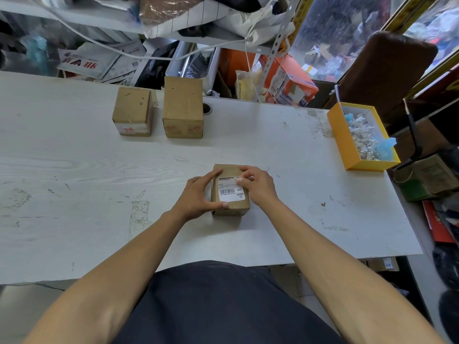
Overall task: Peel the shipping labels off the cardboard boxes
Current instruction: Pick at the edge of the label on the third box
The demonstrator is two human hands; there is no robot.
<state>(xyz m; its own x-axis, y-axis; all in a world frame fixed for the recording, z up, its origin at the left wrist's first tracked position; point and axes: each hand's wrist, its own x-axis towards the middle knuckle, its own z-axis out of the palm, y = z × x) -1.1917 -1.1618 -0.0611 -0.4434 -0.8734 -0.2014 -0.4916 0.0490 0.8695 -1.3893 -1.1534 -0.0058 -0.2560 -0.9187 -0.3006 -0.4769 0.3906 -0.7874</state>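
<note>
So the small brown cardboard box (230,192) sits near the front middle of the worn white table (74,170), white barcode shipping label (231,191) on top. The person's left hand (196,197) grips the box's left side, thumb on the near edge. The right hand (257,186) rests on the right side with fingertips curled onto the label's upper right corner. Two more plain brown cardboard boxes (182,106) stand together at the back, and a yellow open box full of crumpled paper scraps (361,136) sits far right
</note>
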